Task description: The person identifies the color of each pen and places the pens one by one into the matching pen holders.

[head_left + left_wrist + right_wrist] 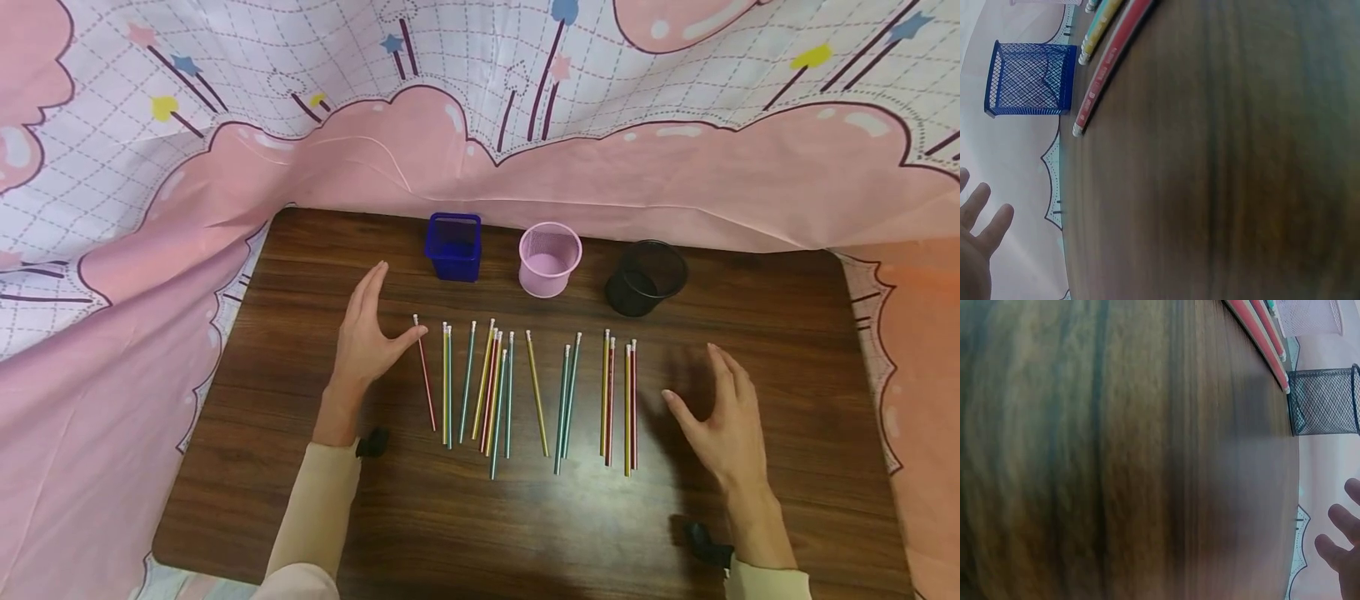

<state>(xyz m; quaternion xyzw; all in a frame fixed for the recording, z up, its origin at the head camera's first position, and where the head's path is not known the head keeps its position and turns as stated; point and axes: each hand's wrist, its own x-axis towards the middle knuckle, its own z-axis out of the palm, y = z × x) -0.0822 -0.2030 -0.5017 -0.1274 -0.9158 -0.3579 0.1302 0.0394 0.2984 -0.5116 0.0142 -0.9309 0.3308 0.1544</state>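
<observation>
Several slim pencils with white ends lie in a loose row across the table, among them a yellow pencil [537,392] and a teal pencil [467,383]. At the row's left end is a red pencil [425,379], also seen as a red pencil [1107,65] in the left wrist view. My left hand [363,342] hovers beside it with fingers extended and thumb spread, holding nothing. Past the right end, near a red pencil [634,408], my right hand [726,429] hovers with its thumb apart from the fingers, also holding nothing.
Three mesh holders stand along the back of the brown wooden table [480,533]: a square blue one [456,265], a round pink one [545,279] and a round black one [636,296]. A pink patterned cloth [540,187] hangs behind them.
</observation>
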